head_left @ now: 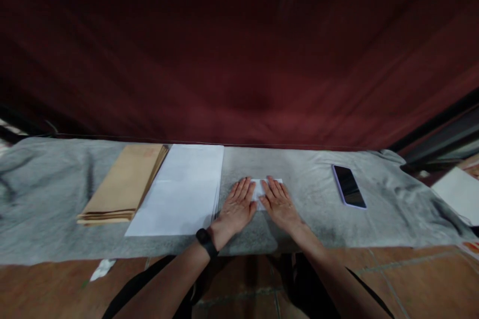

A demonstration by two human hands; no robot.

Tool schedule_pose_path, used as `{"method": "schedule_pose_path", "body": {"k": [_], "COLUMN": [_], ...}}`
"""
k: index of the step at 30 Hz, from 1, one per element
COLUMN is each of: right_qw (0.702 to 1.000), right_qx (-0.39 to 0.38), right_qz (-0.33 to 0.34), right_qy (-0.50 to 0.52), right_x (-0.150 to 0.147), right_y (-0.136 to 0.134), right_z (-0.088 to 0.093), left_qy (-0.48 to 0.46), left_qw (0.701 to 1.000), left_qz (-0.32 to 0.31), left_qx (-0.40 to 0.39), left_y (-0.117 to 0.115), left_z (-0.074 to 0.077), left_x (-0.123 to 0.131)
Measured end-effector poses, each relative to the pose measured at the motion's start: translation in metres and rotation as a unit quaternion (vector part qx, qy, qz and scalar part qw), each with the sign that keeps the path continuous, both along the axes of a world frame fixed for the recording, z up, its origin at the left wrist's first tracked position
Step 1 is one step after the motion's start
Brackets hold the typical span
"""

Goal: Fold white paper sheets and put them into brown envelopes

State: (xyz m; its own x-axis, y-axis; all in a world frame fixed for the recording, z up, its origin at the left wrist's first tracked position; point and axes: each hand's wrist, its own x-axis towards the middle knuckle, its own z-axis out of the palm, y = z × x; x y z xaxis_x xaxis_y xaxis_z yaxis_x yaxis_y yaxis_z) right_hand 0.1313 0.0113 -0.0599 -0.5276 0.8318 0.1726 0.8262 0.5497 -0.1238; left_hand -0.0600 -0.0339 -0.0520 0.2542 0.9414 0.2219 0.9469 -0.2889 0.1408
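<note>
Out on the left of the grey, cloth-covered tabletop (41,204), a neat stack of flat brown paper pieces (121,179) lies at a slant! Below it, down on the terracotta-tiled floor (48,289), there's a crumpled white scrap (102,269). Next along, just beside the brown stack, come large, smooth white paper sheets (183,189). Now the middle: my left grip (238,203), a black band (207,242) round its wrist, is spread flat, fingers straight, palm down, pressing on the small white piece of paper (258,190) and clutching nothing. That paper lies flat on the cloth between my two grips, partly covered by both. My right grip (277,203) matches, open and flat on its right side, thumbs nearly meeting! Further right, well apart, rests a dark-screened phone in a lilac case (349,187), tilted slightly, and at the far edge, another white sheet (458,194).
</note>
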Motion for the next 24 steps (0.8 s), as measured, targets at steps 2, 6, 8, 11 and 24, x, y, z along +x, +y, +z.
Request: {"method": "schedule_pose_path", "body": {"k": [2,6,8,11,24], "right_qw": [1.000,0.999,0.998,0.997,0.999], "right_qx": [0.006,0.007,0.007,0.028,0.025], "right_qz": [-0.011,-0.024,-0.040,-0.069,0.040], "right_qy": [-0.012,-0.035,-0.043,-0.033,0.014], "right_x": [0.006,0.021,0.029,0.034,-0.008], "right_y": [0.002,0.006,0.008,0.010,-0.012], "right_z": [-0.001,-0.006,-0.009,-0.012,-0.011], "left_qy": [-0.002,-0.003,0.000,0.007,-0.011], "left_qw": [1.000,0.999,0.999,0.999,0.994], "left_qz": [-0.002,-0.006,-0.006,-0.002,-0.052], "left_qx": [-0.009,-0.033,-0.041,-0.043,-0.100], "left_y": [0.000,-0.001,-0.002,-0.003,0.003], "left_z": [0.003,0.007,0.008,0.011,0.027], "left_x": [-0.002,-0.003,-0.003,-0.003,-0.016]}}
